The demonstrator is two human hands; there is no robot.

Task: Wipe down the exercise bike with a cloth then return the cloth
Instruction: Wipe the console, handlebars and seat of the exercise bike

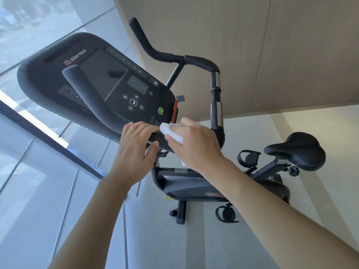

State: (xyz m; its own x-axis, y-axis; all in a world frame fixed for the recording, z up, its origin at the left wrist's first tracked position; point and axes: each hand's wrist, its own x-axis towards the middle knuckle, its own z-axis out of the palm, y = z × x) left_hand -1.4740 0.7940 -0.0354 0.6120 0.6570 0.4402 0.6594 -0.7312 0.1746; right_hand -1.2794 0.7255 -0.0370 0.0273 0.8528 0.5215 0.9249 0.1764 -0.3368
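At the near lower edge of the Star Trac console (93,80), both hands met. The right hand (194,144) held a folded white cloth (172,133), its fingers curled round the wad and pressing it against the console's rim just below the red safety clip (175,111). The left hand (136,146) steadied the same rim just beside the cloth, fingers (143,127) laid close together over the top, thumb hooked underneath.

By my reading the wiping step was in hand and not far along: the cloth sat on the console, while the handlebars (194,61), the saddle (297,150), the frame (194,187) and the pedals (226,213) lay well apart from it. The next move would call for drawing the cloth along the rim and across the keypad (138,84) with light pressure, so that no button gets pushed in and the clip is not tugged loose, then on to the grips and seat.

The exercise bike stood on a pale floor (213,239) beside a wood-panelled wall (272,45), black throughout, its screen dark, chrome sleeves on the upright grip. The cloth looked small, thick and clean. Where it belongs was not in view.
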